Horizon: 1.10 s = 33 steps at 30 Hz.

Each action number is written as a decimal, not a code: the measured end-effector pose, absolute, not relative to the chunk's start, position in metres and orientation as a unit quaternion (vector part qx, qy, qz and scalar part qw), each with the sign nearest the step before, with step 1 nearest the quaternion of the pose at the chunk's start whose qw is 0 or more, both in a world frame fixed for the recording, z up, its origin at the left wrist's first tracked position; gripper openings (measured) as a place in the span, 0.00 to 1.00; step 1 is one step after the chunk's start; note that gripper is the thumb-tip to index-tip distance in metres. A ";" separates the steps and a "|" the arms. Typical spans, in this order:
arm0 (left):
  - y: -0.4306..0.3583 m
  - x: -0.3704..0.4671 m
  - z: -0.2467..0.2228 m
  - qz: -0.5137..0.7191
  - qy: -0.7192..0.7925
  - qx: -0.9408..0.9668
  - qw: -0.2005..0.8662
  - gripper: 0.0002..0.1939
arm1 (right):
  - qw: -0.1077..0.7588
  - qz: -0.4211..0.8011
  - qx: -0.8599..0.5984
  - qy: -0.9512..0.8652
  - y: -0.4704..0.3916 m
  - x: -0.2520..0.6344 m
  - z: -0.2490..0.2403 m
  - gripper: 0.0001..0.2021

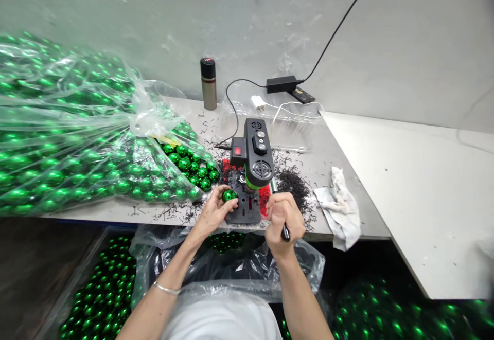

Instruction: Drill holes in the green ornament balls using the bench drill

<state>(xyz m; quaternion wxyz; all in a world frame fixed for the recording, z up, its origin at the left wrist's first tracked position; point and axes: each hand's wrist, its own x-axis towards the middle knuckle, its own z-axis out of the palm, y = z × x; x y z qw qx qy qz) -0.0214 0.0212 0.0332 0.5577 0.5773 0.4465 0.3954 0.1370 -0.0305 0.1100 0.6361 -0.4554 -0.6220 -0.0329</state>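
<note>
In the head view my left hand [214, 209] closes its fingers and thumb round a shiny green ball [229, 196], at the left edge of a black base plate [243, 215]. My right hand [285, 221] is wrapped round a black lever handle [285, 234], whose end pokes out below the fist. Between the hands stands a small black machine [260, 153] with round vents, buttons and a red switch [237, 150]. Its head overhangs the base plate. Red material [264, 200] lies under the machine, strewn with black bits.
A big clear bag [139, 124] of green balls fills the left of the table. Black scraps [290, 188] lie beside the machine. A white cloth [341, 209] hangs over the front edge. Behind stand a flask [209, 84] and a power adapter [283, 84]. More green balls [102, 281] are below.
</note>
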 end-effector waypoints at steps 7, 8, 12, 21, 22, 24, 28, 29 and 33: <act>0.025 -0.018 0.026 0.362 0.438 0.718 0.402 0.20 | 0.620 -0.039 -0.449 -0.642 -0.031 0.139 0.117 0.15; 0.025 -0.016 0.026 0.360 0.438 0.739 0.364 0.19 | 0.619 -0.040 -0.449 -0.643 -0.031 0.139 0.117 0.15; 0.026 -0.008 0.024 0.353 0.434 0.784 0.270 0.18 | 0.614 -0.042 -0.451 -0.646 -0.032 0.140 0.117 0.15; 0.023 0.003 0.011 0.383 0.417 0.805 0.178 0.15 | 0.612 -0.037 -0.452 -0.648 -0.033 0.140 0.114 0.14; 0.022 0.004 0.010 0.382 0.417 0.806 0.174 0.15 | 0.611 -0.035 -0.453 -0.648 -0.033 0.140 0.114 0.14; 0.019 0.005 0.008 0.382 0.419 0.805 0.175 0.15 | 0.612 -0.031 -0.454 -0.646 -0.033 0.140 0.114 0.14; 0.016 0.009 0.005 0.399 0.435 0.786 0.185 0.15 | 0.618 -0.027 -0.451 -0.643 -0.034 0.140 0.113 0.14; 0.017 0.010 0.004 0.408 0.437 0.779 0.187 0.15 | 0.620 -0.027 -0.448 -0.643 -0.034 0.140 0.111 0.14; 0.019 0.013 0.001 0.423 0.440 0.769 0.190 0.14 | 0.629 -0.031 -0.437 -0.642 -0.033 0.140 0.095 0.13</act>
